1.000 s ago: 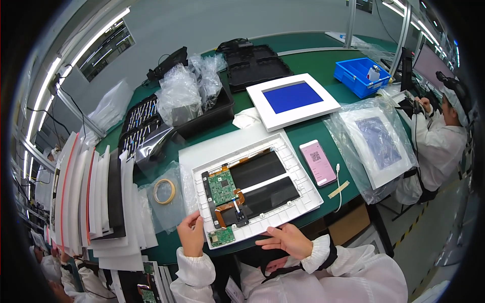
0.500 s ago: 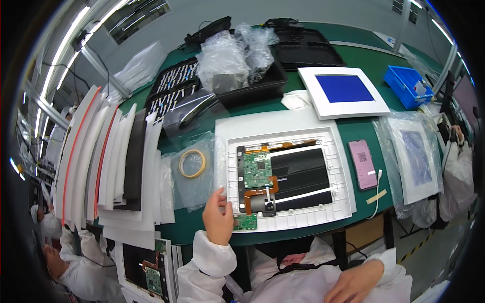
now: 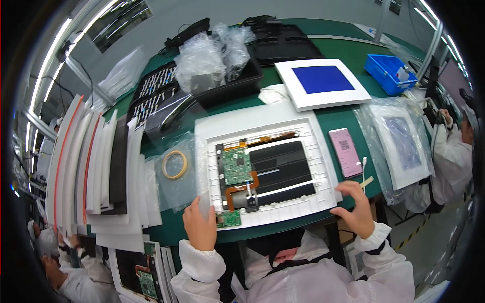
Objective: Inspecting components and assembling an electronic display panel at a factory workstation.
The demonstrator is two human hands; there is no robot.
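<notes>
In front of me on the bench a white plastic display housing lies with its back open, on top of a white foam sheet. A green circuit board, orange ribbon cables and a black panel show inside it. By the near left corner my left hand is open, fingers up and thumb apart, beside a small green board. My right hand is open at the near right corner, its fingers curved with a gap to the thumb. Whether its fingertips touch the edge I cannot tell.
Foam sheets stand on the left beside a tape roll. Behind are bubble wrap and a black tray. A blue-screened display, pink phone, bagged panel and blue bin lie right. Other people work at both sides.
My right hand has risen from in front of my body to the housing's near right corner, its fingers spreading. My left hand stays near the left corner. The whole view has shifted slightly.
</notes>
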